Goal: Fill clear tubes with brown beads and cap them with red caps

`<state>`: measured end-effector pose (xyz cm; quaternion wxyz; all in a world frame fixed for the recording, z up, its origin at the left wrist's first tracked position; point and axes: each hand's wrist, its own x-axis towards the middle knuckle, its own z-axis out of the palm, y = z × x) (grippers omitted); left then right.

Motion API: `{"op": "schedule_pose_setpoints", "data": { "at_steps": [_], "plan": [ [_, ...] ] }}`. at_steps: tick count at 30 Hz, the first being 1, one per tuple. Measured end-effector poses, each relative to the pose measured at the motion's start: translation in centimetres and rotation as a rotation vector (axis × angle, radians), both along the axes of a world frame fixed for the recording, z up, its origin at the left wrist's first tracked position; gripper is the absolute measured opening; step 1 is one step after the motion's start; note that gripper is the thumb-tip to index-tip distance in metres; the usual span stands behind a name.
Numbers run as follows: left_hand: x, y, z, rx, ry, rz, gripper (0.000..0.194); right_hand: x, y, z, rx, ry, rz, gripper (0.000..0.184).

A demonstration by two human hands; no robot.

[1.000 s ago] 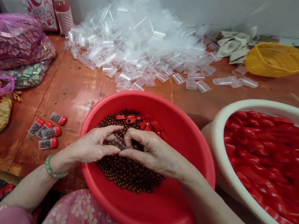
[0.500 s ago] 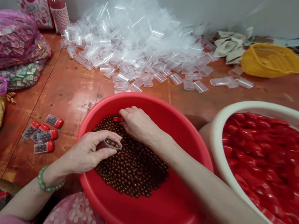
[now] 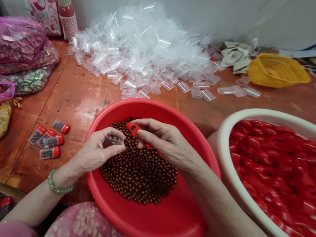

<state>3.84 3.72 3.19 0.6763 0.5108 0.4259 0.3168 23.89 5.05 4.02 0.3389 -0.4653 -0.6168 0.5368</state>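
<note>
My left hand (image 3: pixel 99 147) grips a small clear plastic tube (image 3: pixel 114 138), its open mouth facing up and dark round beads inside. Just right of it, my right hand (image 3: pixel 162 139) pinches a small red cap (image 3: pixel 133 129) with a dark hole in it, apart from the tube. Both hands are over a red basin (image 3: pixel 176 226) holding a heap of brown beads (image 3: pixel 139 176). A bit more red plastic shows under my right fingers; most of it is hidden.
Several filled, red-capped tubes (image 3: pixel 52 141) lie left of the basin. Behind it rises a pile of clear tubes (image 3: pixel 147 52). A white tub (image 3: pixel 226 126) of red plastic pieces stands right. Bagged goods (image 3: pixel 10 41), a bottle (image 3: pixel 66 12) and a yellow basket (image 3: pixel 277 72) sit farther out.
Both hands were together at the tube; my right hand then reached into the basin for a red piece and has come back beside the tube with it. My left hand kept the tube.
</note>
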Motion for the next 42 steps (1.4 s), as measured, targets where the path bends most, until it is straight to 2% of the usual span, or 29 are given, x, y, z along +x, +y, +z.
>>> {"op": "schedule_pose_setpoints", "data": {
  "at_steps": [3,7,12,19,23,29,32,36,42],
  "plan": [
    [0.3,-0.5,-0.2,0.0,-0.008,-0.039,0.023,-0.2,-1.8,0.6,-0.147,0.225,-0.061,0.027],
    [0.8,-1.4,-0.3,0.042,-0.05,-0.111,0.02,-1.2,-3.1,0.8,-0.251,0.308,-0.053,0.028],
    [1.0,-2.2,-0.7,0.101,-0.053,-0.142,0.013,-2.0,-4.1,0.6,-0.279,0.318,-0.096,0.03],
    [0.8,-2.2,-1.4,0.269,0.164,-0.18,0.007,-1.5,-4.0,0.5,-0.398,0.281,-0.053,0.034],
    [0.7,-2.0,-1.5,0.322,0.218,-0.221,0.005,-1.1,-3.6,0.6,-0.472,0.261,-0.029,0.037],
    [0.4,-2.0,-0.5,0.264,0.216,-0.291,0.033,-0.9,-3.5,0.3,-0.557,0.291,-0.027,0.035],
    [0.3,-1.9,-0.1,0.228,0.208,-0.257,0.044,-0.9,-3.7,0.1,-0.599,0.313,-0.031,0.035],
    [0.5,-1.6,-0.2,0.217,0.214,-0.215,0.043,-1.2,-4.0,0.0,-0.591,0.309,-0.043,0.034],
    [0.2,-1.3,-0.3,0.147,0.14,-0.302,0.034,-0.9,-4.2,-0.4,-0.559,0.289,-0.054,0.034]
  ]
}}
